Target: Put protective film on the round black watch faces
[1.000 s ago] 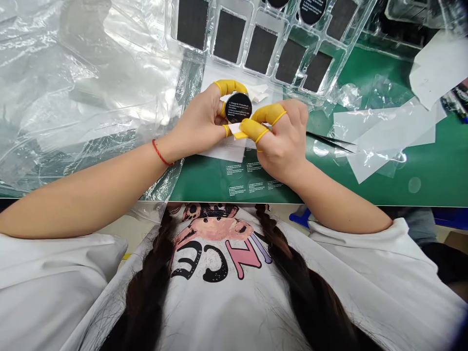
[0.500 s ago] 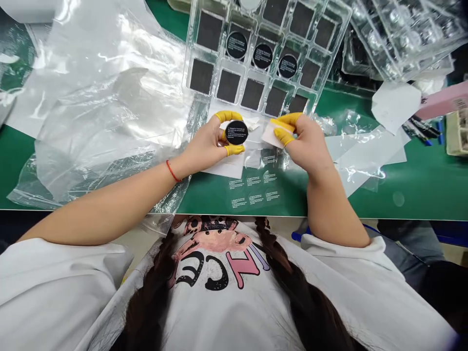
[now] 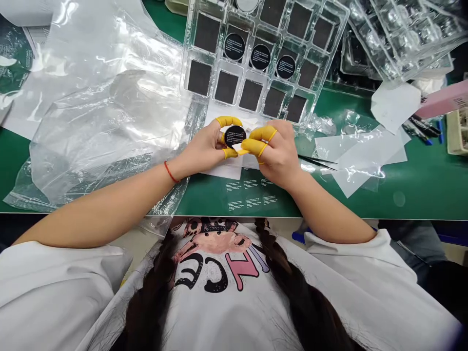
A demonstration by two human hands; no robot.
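My left hand [image 3: 210,146], with yellow finger cots, grips a round black disc [image 3: 234,136] by its edges between thumb and fingers. White lettering shows on the disc's upper face. My right hand [image 3: 274,148] also wears yellow finger cots and pinches a small folded white wipe [image 3: 238,147], pressed against the lower right of the disc. Its exact material is hard to make out. Below the hands lies a clear sticker sheet [image 3: 252,190] with blocks of white text. Beyond them sits a clear plastic tray [image 3: 185,73] with dark square inserts.
Several discs like it, including a black disc [image 3: 260,57], rest in the tray. Clear plastic bags [image 3: 91,117] spread across the left. To the right lie tweezers [image 3: 318,161], translucent sheets [image 3: 351,170], pens [image 3: 420,127], a pink box [image 3: 446,99] and stacked clear trays [image 3: 398,39].
My right hand has moved left with the white wipe, bringing it onto the disc. Tweezers now show to the right of that hand. My left hand keeps hold of the disc.
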